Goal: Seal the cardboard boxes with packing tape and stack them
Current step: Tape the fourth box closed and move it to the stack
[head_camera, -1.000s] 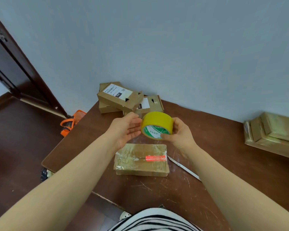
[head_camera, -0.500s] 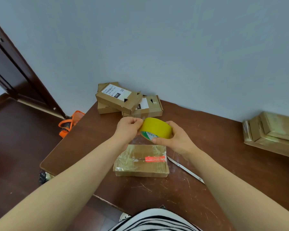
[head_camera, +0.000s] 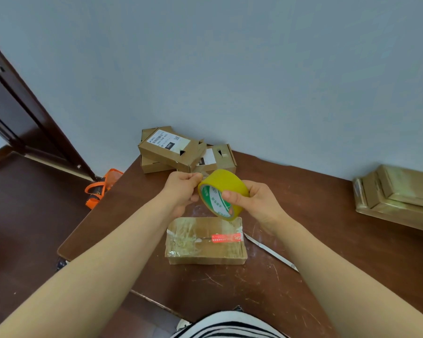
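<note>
Now our right hand [head_camera: 257, 203] grips the yellow tape roll [head_camera: 220, 181] above the taped box [head_camera: 205, 242] on the table [head_camera: 327, 240]; our left hand [head_camera: 181, 191] pinches at the roll's top edge. Labelled boxes [head_camera: 166, 147] sit back left, wrapped boxes [head_camera: 396, 193] far right.

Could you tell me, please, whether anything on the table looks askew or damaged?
The top labelled box lies tilted across two other boxes. The near box wears wrinkled tape at its left end.
</note>
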Available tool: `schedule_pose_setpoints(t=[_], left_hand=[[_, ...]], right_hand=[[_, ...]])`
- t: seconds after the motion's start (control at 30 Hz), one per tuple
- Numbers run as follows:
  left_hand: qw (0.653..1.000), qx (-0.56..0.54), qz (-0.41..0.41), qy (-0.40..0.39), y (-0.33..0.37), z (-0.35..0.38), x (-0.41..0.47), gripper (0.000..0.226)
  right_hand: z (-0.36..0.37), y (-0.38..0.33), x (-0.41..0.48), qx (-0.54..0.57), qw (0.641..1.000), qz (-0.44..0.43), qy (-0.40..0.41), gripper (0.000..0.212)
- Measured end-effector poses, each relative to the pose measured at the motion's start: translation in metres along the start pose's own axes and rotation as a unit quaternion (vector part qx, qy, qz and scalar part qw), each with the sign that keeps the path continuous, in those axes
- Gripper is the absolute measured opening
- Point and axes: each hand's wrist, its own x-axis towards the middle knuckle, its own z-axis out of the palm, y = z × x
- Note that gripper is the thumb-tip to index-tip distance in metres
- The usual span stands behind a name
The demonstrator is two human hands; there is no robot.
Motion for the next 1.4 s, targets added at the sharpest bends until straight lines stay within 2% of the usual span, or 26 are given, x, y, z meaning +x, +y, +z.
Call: schedule_pose_setpoints(t=[0.1,0.2,0.23,0.37,0.47,0.57,0.63,0.7,0.83,0.9,1.0,1.1,1.17,1.2,1.27,1.33,1.4], left_hand=[[0.997,-0.053,-0.027,-0.052,0.011,-0.001,-0.005,0.019],[0.993,-0.057,-0.055,-0.092,0.014,0.001,-0.01,0.019],[0.991,-0.057,-0.066,-0.101,0.014,0.003,-0.012,0.021],[0.983,-0.101,-0.101,-0.118,0.017,0.004,-0.02,0.028],[0.987,-0.055,-0.056,-0.139,0.018,0.002,-0.023,0.05],[0.983,-0.008,0.028,-0.18,0.017,0.007,-0.029,0.074],[0.976,0.019,0.057,-0.209,0.017,0.009,-0.033,0.07],[0.967,0.037,0.085,-0.237,0.018,0.009,-0.036,0.056],[0.968,0.021,0.135,-0.211,0.02,0.009,-0.041,0.021],[0.968,0.034,0.165,-0.184,0.019,0.013,-0.042,0.013],[0.968,0.08,0.202,-0.126,0.017,0.028,-0.043,0.01],[0.953,0.179,0.241,-0.049,0.007,0.046,-0.038,0.01],[0.951,0.205,0.228,-0.03,-0.002,0.057,-0.035,0.01],[0.954,0.209,0.211,-0.03,-0.005,0.062,-0.034,0.012],[0.964,0.201,0.166,-0.051,-0.012,0.074,-0.036,0.017],[0.967,0.202,0.138,-0.078,-0.019,0.088,-0.041,0.018],[0.963,0.217,0.124,-0.101,-0.027,0.104,-0.046,0.022]], right_hand=[[-0.009,0.007,-0.007,0.038,0.999,-0.012,-0.018,0.021],[-0.016,0.012,-0.014,0.068,0.997,-0.019,-0.041,0.044],[-0.018,0.012,-0.016,0.08,0.996,-0.019,-0.04,0.046],[-0.025,0.009,-0.022,0.144,0.989,-0.014,-0.017,0.028],[-0.03,0.005,-0.025,0.204,0.979,-0.001,-0.002,0.024],[-0.03,0.0,-0.027,0.258,0.966,0.017,-0.015,0.04],[-0.029,0.0,-0.028,0.288,0.957,0.032,-0.022,0.051],[-0.03,0.001,-0.028,0.33,0.942,0.056,-0.025,0.055],[-0.034,0.007,-0.033,0.405,0.904,0.135,-0.034,0.054],[-0.034,0.01,-0.036,0.398,0.903,0.161,-0.019,0.053],[-0.032,0.009,-0.041,0.372,0.912,0.17,0.027,0.064],[-0.033,0.014,-0.049,0.384,0.912,0.095,0.109,0.059],[-0.038,0.02,-0.06,0.333,0.934,0.035,0.125,0.066],[-0.043,0.024,-0.068,0.272,0.955,0.017,0.115,0.067],[-0.055,0.03,-0.084,0.136,0.984,-0.001,0.113,0.047],[-0.068,0.034,-0.1,0.079,0.989,-0.007,0.123,0.024],[-0.078,0.03,-0.114,0.07,0.989,-0.013,0.13,0.024]])
